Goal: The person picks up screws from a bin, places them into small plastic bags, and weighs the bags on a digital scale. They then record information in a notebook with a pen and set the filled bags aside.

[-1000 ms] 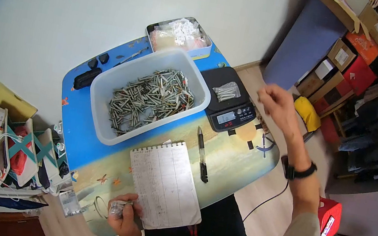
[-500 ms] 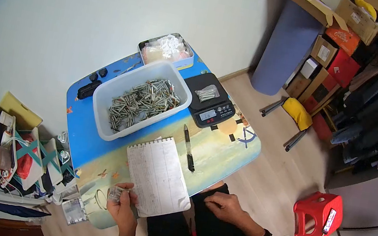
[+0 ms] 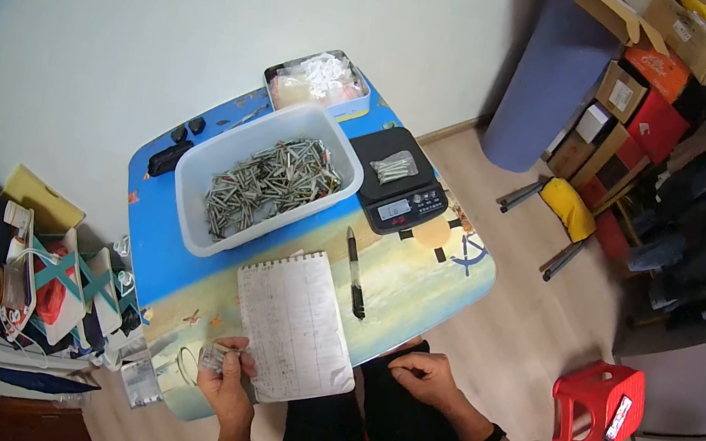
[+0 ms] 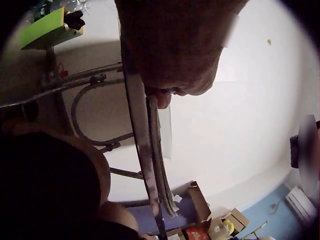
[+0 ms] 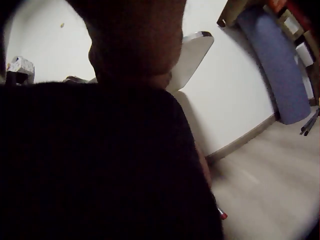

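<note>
While the right grip (image 3: 430, 382) rests relaxed on a black trouser leg (image 3: 394, 417), the left grip (image 3: 231, 388) clasps a small, clear, glinting plastic packet (image 3: 215, 354), contents indistinct, over the blue-and-sand painted surface (image 3: 416, 288), beside a white spiral-bound notebook (image 3: 296, 329).

At center, a high-walled tub (image 3: 193, 190) bars any low crossing of the bench (image 3: 420, 294), with a scale (image 3: 420, 206) hard by its right side. Right of the pen (image 3: 354, 268), bare bench offers passage to the rounded edge. At lower left, the left hand (image 3: 229, 385) obstructs the near corner of the notebook (image 3: 296, 329); open floor (image 3: 503, 308) separates bench from red stool (image 3: 578, 392).
</note>
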Demonstrator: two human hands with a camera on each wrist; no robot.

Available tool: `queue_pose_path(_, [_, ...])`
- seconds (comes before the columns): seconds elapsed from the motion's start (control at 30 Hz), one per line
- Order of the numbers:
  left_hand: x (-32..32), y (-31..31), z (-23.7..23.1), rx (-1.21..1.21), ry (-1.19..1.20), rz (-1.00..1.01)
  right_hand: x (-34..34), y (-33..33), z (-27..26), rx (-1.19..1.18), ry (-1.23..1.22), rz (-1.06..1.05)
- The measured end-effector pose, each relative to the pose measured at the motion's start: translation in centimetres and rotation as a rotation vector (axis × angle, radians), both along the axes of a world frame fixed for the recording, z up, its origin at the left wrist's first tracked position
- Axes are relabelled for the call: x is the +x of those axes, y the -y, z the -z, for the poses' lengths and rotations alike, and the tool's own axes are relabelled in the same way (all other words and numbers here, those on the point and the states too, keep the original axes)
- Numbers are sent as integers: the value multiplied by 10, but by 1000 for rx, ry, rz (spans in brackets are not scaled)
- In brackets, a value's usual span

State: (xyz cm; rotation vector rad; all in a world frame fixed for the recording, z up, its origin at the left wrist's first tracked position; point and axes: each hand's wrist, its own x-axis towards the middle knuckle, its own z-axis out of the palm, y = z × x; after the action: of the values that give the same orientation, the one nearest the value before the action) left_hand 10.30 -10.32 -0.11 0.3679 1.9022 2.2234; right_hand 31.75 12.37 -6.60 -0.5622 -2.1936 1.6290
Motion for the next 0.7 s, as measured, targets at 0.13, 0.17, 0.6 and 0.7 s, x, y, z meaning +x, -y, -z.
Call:
queue_pose_path(0.13, [4, 0, -22, 7, 148, 47, 5, -2, 11, 37, -3, 7])
queue_pose_path(0.17, [4, -1, -31, 5, 147, 42, 5, -3, 11, 47, -27, 9])
queue_pose_path(0.6, [-13, -168, -62, -620, -17, 841, 9, -5, 13, -52, -98, 20])
queue_pose_path(0.7, [-12, -204, -24, -680, -304, 749, 14, -6, 12, -23, -78, 31])
